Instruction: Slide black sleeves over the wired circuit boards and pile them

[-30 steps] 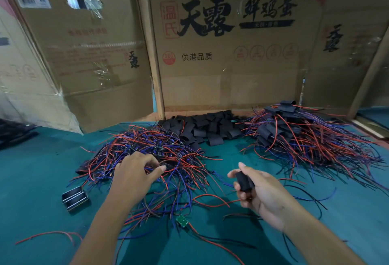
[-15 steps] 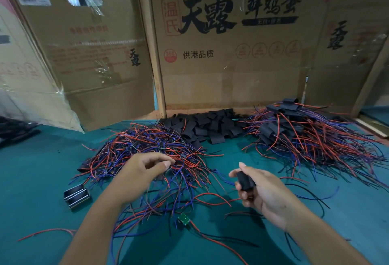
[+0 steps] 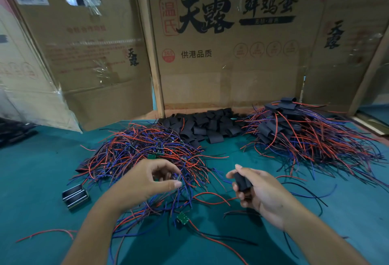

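A tangle of bare wired circuit boards [image 3: 143, 151] with red, blue and black leads lies on the teal table at centre left. Behind it sits a heap of loose black sleeves [image 3: 206, 123]. At the right is a pile of sleeved boards [image 3: 294, 130]. My right hand [image 3: 263, 193] grips a black sleeve [image 3: 242, 180] between thumb and fingers. My left hand [image 3: 147, 180] hovers over the near edge of the tangle, thumb and fingers curled round a small wired board that is mostly hidden. One green board [image 3: 182, 218] lies loose on the table in front.
Cardboard boxes [image 3: 221, 54] wall off the back of the table. Two small black-and-metal parts [image 3: 75, 196] lie at the left of the tangle. A stray red wire [image 3: 46, 233] lies near the front left. Dark items [image 3: 12, 130] sit at the far left edge.
My left hand has lifted back out of the tangle toward the right hand, fingers closing round a small board. The right hand keeps holding the sleeve in about the same place.
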